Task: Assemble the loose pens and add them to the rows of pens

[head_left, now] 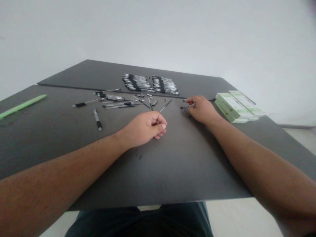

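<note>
My left hand (149, 129) is over the middle of the table, its fingers curled in and the thumb pressed against them. Anything inside that closed hand is hidden. Just beyond it a thin pen refill (166, 104) slants away; whether the hand touches it I cannot tell. Farther right, my right hand (201, 108) reaches down to a dark pen cap (184, 107), with thumb and forefinger apart. A second small dark piece (185, 100) shows at its fingertips. Loose caps and small pen parts (154, 103) lie between the hands and the pen rows.
Two rows of clear pens with black grips (138, 83) lie at the back. Several loose pen barrels (120, 104) and a single pen (97, 119) are at left. A green stick (23, 106) lies far left. Green-and-white boxes (234, 107) stand by the right edge.
</note>
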The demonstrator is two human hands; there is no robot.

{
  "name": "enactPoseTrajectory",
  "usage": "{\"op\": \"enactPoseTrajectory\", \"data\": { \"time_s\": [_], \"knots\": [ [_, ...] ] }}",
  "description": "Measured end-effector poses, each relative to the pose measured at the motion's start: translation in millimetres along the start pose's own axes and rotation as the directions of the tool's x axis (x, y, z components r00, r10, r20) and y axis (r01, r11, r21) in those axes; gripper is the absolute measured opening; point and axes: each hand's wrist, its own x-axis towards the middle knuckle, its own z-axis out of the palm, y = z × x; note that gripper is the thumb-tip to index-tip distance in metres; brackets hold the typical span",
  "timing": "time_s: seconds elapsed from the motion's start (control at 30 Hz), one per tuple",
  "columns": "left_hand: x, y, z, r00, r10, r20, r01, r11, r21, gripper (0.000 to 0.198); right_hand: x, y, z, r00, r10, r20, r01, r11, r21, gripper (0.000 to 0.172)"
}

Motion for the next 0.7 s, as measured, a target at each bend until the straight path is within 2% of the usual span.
{"op": "enactPoseTrajectory", "data": {
  "time_s": [0.13, 0.27, 0.33, 0.37, 0.43, 0.5, 0.6, 0.7],
  "knots": [
    [-1.2, 0.1, 2.2, 1.000, 0.009, 0.018, -0.009, 0.999, 0.041, 0.005, -8.0, -16.7, -6.8, 0.986, -0.104, -0.131, 0.110, 0.993, 0.044, 0.038],
    [-2.2, -0.6, 1.0, 0.999, 0.042, 0.033, -0.046, 0.992, 0.114, 0.005, -16.9, -32.2, -8.7, 0.977, -0.183, -0.112, 0.194, 0.976, 0.098, 0.030],
    [-0.6, 0.7, -7.4, 0.995, 0.094, 0.029, -0.098, 0.966, 0.238, 0.007, -19.1, -35.0, -6.2, 0.977, -0.199, -0.079, 0.208, 0.972, 0.114, 0.030],
    [0.9, 2.1, -14.5, 0.991, 0.134, 0.018, -0.133, 0.936, 0.326, 0.008, -19.4, -35.1, -4.5, 0.977, -0.204, -0.063, 0.210, 0.971, 0.118, 0.030],
    [5.1, 6.5, -34.5, 0.973, 0.230, -0.024, -0.180, 0.819, 0.544, 0.011, -18.9, -33.6, -1.0, 0.979, -0.201, -0.036, 0.204, 0.972, 0.121, 0.031],
    [9.7, 12.4, -60.1, 0.947, 0.304, -0.109, -0.144, 0.699, 0.701, 0.015, -17.6, -31.1, 1.3, 0.983, -0.182, -0.015, 0.182, 0.975, 0.124, 0.031],
    [12.9, 22.1, -102.9, 0.913, 0.329, -0.241, 0.028, 0.540, 0.841, 0.022, -16.1, -28.8, 2.0, 0.989, -0.147, 0.012, 0.144, 0.981, 0.129, 0.033],
    [7.8, 30.0, -145.9, 0.898, 0.258, -0.356, 0.260, 0.342, 0.903, 0.029, -16.5, -29.4, 1.1, 0.990, -0.139, 0.023, 0.135, 0.981, 0.138, 0.034]
  ]
}}
